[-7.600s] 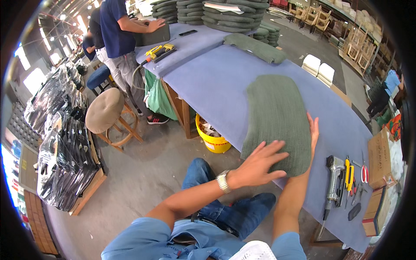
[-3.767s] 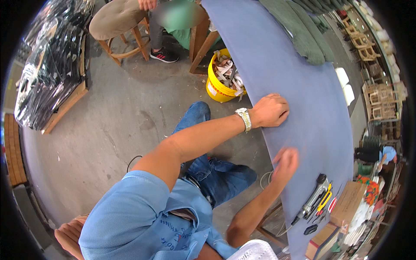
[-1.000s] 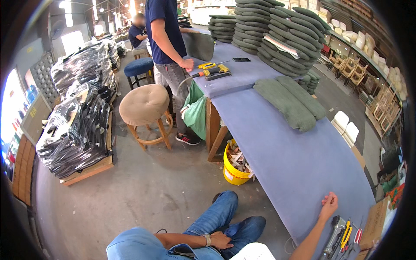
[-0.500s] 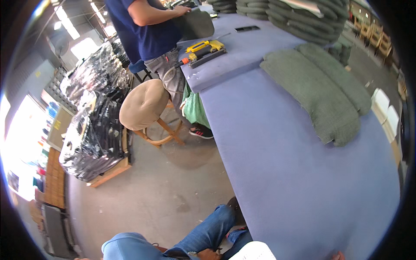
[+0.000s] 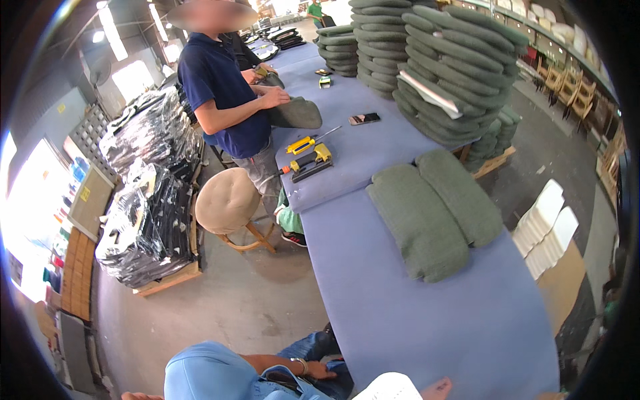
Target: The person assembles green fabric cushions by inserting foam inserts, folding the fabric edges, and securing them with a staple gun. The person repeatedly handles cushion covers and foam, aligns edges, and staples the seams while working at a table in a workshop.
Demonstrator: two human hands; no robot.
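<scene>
My left hand, with a bracelet at the wrist, rests on my jeans beside the table edge and appears loosely open and holding nothing. Only part of my right hand shows at the lower edge, on the near part of the blue-covered table; its fingers look laid flat. Farther up the table, two long green-grey cushions lie side by side, apart from both hands. Beyond them to the left are a yellow-and-black staple gun, a yellow-handled tool and a phone.
Across the table corner a co-worker in a navy shirt handles a grey-green cushion. Tall cushion stacks stand at the back right. On the left are a padded stool and a plastic-wrapped pallet load. White panels stand right of the table.
My view has tilted up, showing more of the co-worker and stacks. More of my left forearm and hand shows, and my right hand appears farther left. The cushions still lie on the table.
</scene>
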